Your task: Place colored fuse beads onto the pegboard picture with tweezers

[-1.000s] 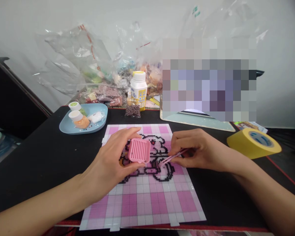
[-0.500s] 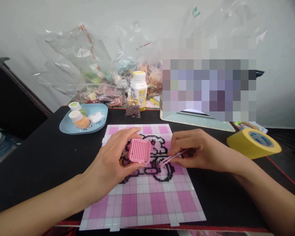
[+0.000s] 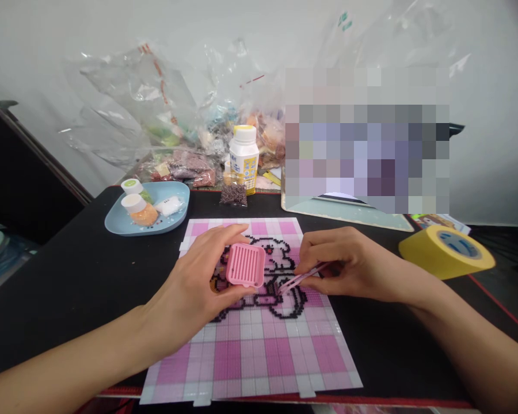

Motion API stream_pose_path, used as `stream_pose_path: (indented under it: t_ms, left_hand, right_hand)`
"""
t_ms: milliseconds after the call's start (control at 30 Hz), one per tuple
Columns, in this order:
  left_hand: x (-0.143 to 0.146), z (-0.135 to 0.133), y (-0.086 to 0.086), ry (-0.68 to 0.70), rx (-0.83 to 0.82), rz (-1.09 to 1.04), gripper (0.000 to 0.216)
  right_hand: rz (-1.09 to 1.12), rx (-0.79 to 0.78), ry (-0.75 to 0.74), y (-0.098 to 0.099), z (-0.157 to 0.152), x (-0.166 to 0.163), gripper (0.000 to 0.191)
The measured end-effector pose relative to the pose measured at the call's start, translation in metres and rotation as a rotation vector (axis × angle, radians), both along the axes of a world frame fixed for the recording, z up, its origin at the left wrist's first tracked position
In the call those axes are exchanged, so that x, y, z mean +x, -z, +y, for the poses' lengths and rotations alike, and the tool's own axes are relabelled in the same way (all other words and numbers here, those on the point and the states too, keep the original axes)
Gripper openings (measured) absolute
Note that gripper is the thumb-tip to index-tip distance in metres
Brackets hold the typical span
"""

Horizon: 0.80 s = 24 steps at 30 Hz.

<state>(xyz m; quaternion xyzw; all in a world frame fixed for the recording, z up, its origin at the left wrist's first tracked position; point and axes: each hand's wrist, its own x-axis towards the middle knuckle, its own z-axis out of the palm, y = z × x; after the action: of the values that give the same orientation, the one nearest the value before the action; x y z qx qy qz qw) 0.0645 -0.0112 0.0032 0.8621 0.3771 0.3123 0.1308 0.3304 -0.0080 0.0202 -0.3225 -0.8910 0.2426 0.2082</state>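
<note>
My left hand (image 3: 201, 276) grips a small pink ridged bead tray (image 3: 245, 265) between thumb and fingers, over a pegboard. A couple of dark specks lie at the tray's lower edge. My right hand (image 3: 341, 261) is closed around pink tweezers (image 3: 300, 279), whose tips reach down to the black outline on the board, just right of the tray. The pink and white checked pegboard (image 3: 259, 356) lies flat beneath both hands. Black beads (image 3: 287, 315) form a cartoon outline on it, partly hidden behind my left hand. Whether the tweezer tips hold a bead is too small to tell.
A blue plate (image 3: 172, 221) with small jars stands at the left. Behind the board are a white bottle (image 3: 244, 152), a small bag of dark beads (image 3: 233, 194) and several clear plastic bags (image 3: 168, 103). A yellow tape roll (image 3: 427, 253) lies at the right.
Almost everything stays in place. Both hands, the tray and the tweezers hold the same position over the board.
</note>
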Motion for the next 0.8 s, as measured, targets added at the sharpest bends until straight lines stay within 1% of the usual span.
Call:
stream_pose_path:
  t_ms: [200,800]
  left_hand:
    - [0.0005,-0.0010,-0.0009,-0.005,-0.028,-0.001,0.064]
    - [0.0008,-0.0018,-0.0022,0.011,-0.024,0.023,0.066]
  right_hand:
    - [-0.005,-0.003,-0.004,-0.0012,-0.0007,-0.0004,0.011]
    - [-0.002,0.015,-0.010,-0.0016,-0.0006,0.0004,0.010]
